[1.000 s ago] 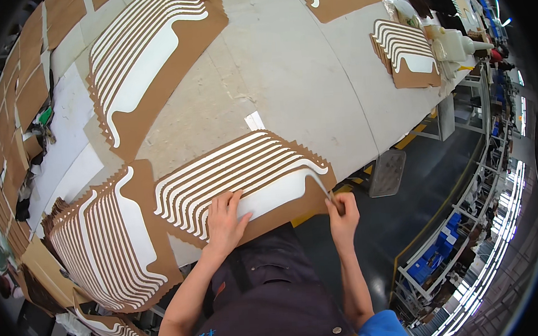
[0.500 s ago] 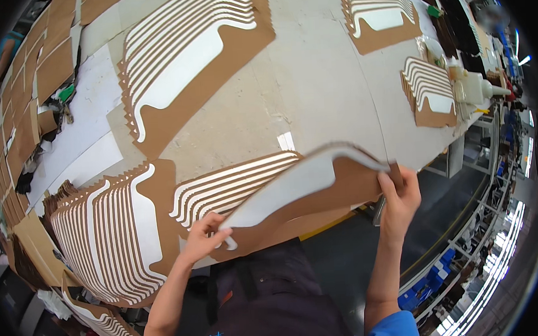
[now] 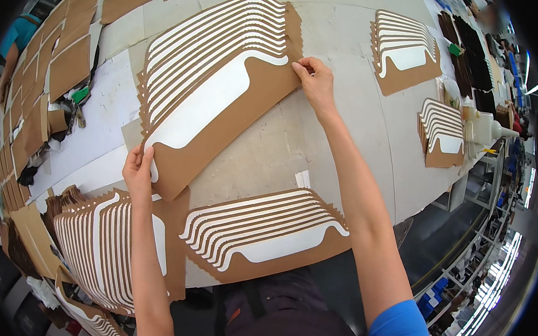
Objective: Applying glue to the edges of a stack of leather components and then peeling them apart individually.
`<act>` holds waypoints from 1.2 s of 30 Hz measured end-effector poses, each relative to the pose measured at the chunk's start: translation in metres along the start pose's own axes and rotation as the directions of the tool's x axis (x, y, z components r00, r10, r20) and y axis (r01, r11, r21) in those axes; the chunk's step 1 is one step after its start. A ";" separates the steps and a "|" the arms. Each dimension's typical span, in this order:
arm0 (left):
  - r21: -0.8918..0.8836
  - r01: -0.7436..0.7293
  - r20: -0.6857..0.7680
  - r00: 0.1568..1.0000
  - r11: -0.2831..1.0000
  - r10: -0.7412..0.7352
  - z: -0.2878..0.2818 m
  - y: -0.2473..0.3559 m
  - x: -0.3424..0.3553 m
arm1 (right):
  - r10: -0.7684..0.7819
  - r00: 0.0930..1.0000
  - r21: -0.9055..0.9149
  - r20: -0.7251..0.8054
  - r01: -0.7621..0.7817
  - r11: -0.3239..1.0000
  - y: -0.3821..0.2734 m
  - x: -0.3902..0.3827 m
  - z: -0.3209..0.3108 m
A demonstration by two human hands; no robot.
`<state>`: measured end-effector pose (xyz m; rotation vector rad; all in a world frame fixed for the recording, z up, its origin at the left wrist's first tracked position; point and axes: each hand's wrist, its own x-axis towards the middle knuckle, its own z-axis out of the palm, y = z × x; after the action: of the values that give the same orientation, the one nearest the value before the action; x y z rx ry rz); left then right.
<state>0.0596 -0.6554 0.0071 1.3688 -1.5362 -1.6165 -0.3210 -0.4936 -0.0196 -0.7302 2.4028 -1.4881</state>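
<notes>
A brown sheet piece with a white shaped patch [image 3: 215, 97] lies at the near edge of a fanned stack of matching pieces [image 3: 211, 33]. My left hand [image 3: 138, 173] pinches its near left corner, beside the curled end of the white patch. Its far right corner is between the thumb and fingers of my right hand [image 3: 315, 86]. Closer to me is another fanned stack [image 3: 274, 244], under and between my forearms. A further fanned stack [image 3: 111, 248] stands at the left, partly hidden by my left forearm.
Two smaller fanned stacks, one farther off [image 3: 407, 58] and one nearer [image 3: 444, 134], sit at the right. A white squeeze bottle [image 3: 485, 129] lies by the table's right edge. Brown sheets [image 3: 69, 66] cover the far left, where another person's arm [image 3: 7, 70] shows.
Both hands have carried the brown piece away from the near stack, forward and left, onto the far stack. It was raised and bent before; now it lies flatter.
</notes>
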 end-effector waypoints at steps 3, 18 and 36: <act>0.054 -0.032 0.023 0.999 0.998 0.031 0.001 -0.012 0.010 | -0.024 1.000 -0.153 -0.013 0.022 0.988 0.014 0.006 0.005; 0.069 0.011 -0.023 1.000 0.998 -0.010 0.012 -0.024 0.022 | 0.020 0.999 -0.207 -0.043 -0.029 0.978 0.024 0.012 0.011; 0.210 0.090 -0.017 0.996 0.973 -0.088 0.008 -0.020 0.025 | -0.031 0.999 -0.237 -0.018 0.026 0.971 0.022 0.005 0.007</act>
<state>0.0486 -0.6693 -0.0209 1.5743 -1.7042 -1.5329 -0.3290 -0.4933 -0.0419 -0.8044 2.6264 -1.2364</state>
